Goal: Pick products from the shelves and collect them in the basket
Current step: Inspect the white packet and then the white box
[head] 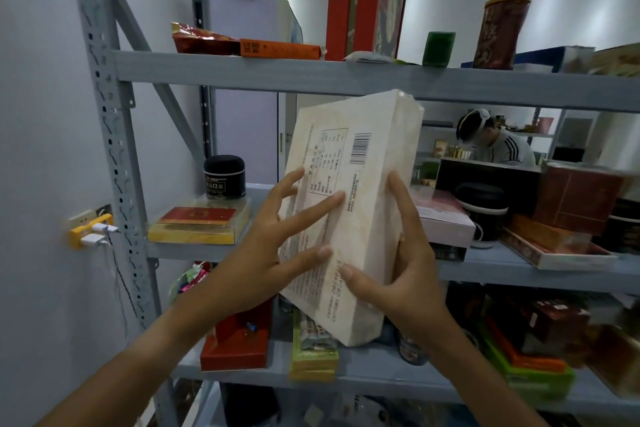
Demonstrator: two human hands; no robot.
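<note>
A large flat cream box [360, 170] with a barcode and printed text on its back is held tilted in the air in front of the middle shelf. My left hand [273, 253] lies against the box's printed face with its fingers spread and straight. My right hand [405, 263] grips the box's right edge, thumb on the front face and fingers behind it. No basket is in view.
The grey metal shelving [242, 74] holds several products: a black jar [224, 177], a red and gold flat box [199, 225], a tall red box [367, 0], a green can [438, 48], red and green boxes below. A person [495, 142] is bent behind the shelves. A yellow wall socket [90, 230] is at the left.
</note>
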